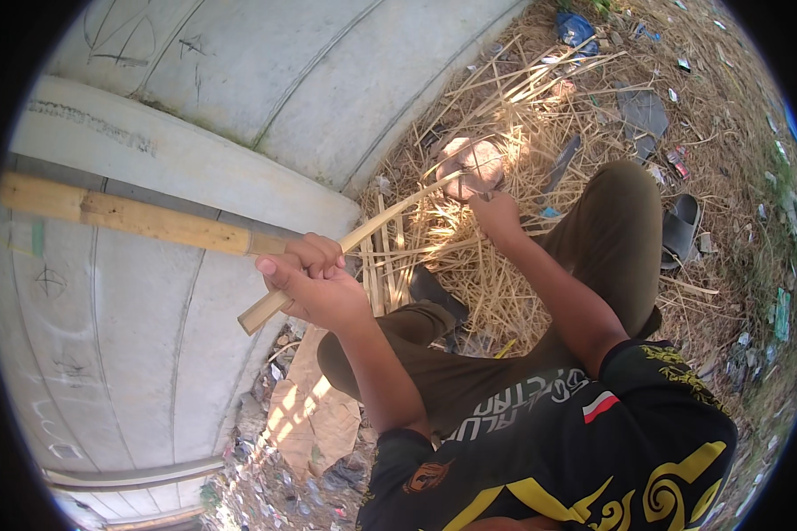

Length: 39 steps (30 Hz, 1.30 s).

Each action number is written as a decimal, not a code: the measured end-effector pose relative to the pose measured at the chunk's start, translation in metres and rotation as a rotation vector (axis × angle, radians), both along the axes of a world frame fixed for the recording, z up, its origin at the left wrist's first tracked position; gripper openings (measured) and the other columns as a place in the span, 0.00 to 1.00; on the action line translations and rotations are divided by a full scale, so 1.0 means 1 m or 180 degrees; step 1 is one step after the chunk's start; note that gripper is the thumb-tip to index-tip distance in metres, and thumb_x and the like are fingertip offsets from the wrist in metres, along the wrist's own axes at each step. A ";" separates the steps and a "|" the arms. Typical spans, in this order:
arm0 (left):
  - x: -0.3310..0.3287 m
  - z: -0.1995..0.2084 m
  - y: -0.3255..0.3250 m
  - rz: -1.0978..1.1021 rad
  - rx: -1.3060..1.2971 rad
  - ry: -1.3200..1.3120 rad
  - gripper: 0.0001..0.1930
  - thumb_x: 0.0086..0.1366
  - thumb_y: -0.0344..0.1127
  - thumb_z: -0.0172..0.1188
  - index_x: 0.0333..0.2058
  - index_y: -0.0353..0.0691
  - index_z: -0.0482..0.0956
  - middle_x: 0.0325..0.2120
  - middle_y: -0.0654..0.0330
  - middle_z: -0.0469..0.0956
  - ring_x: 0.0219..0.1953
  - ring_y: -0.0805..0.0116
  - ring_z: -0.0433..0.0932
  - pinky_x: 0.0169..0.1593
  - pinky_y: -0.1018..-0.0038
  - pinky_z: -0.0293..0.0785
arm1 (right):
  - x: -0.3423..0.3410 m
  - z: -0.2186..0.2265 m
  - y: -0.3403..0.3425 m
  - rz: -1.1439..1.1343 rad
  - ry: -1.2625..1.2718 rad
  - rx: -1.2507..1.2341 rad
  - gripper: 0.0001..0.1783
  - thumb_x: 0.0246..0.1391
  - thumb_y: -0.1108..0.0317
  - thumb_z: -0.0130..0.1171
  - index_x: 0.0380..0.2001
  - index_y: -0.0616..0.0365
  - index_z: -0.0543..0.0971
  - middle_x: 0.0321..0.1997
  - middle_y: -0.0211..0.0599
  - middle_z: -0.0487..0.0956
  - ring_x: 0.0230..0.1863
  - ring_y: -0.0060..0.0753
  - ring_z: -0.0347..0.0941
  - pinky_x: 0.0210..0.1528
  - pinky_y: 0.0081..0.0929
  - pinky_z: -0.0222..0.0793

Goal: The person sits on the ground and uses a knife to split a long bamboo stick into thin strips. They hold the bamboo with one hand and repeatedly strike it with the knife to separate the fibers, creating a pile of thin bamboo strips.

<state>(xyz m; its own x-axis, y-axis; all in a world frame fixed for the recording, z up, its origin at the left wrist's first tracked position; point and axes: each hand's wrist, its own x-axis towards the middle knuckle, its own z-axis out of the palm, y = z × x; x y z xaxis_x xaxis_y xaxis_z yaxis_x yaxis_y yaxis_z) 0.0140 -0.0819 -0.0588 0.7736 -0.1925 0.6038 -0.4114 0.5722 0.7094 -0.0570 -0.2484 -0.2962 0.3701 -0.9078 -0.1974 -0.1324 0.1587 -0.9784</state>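
My left hand is closed around a pale, split bamboo strip, whose cut near end sticks out below the fist. The strip slants up and away to the right, its far end over a rounded, pinkish-brown block on the ground. Close beside that block, my right hand is closed near the strip's far end. A thin dark piece shows at its fingers, too small to name. Loose bamboo shavings lie thick around the block and under my right forearm.
A grey concrete panel wall rises on the left, with a thick bamboo pole along it. A black sandal lies to the right of my bent knee. Flattened cardboard, a blue plastic bag and scattered litter are on the ground.
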 end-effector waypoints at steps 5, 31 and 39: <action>0.008 -0.010 -0.006 0.0104 -0.0478 -0.0193 0.27 0.72 0.48 0.48 0.16 0.49 0.47 0.10 0.70 0.46 0.12 0.78 0.45 0.18 0.77 0.42 | -0.010 0.051 0.016 0.0158 -0.0145 -0.1156 0.17 0.48 0.60 0.63 0.27 0.67 0.78 0.19 0.43 0.76 0.19 0.37 0.71 0.26 0.37 0.66; 0.053 -0.012 0.003 -0.0477 -0.0006 -0.0170 0.26 0.64 0.21 0.52 0.16 0.51 0.46 0.09 0.73 0.43 0.11 0.82 0.39 0.18 0.76 0.37 | -0.003 -0.038 0.032 0.1474 0.0610 0.0173 0.13 0.48 0.66 0.62 0.20 0.65 0.76 0.14 0.34 0.72 0.17 0.25 0.69 0.22 0.27 0.65; 0.041 -0.008 0.002 -0.0507 0.0151 -0.0342 0.26 0.65 0.21 0.52 0.17 0.52 0.46 0.09 0.74 0.43 0.12 0.82 0.38 0.18 0.77 0.37 | -0.002 0.011 0.022 0.1019 0.0958 -0.0836 0.18 0.49 0.60 0.60 0.25 0.69 0.81 0.21 0.48 0.79 0.25 0.37 0.78 0.29 0.34 0.72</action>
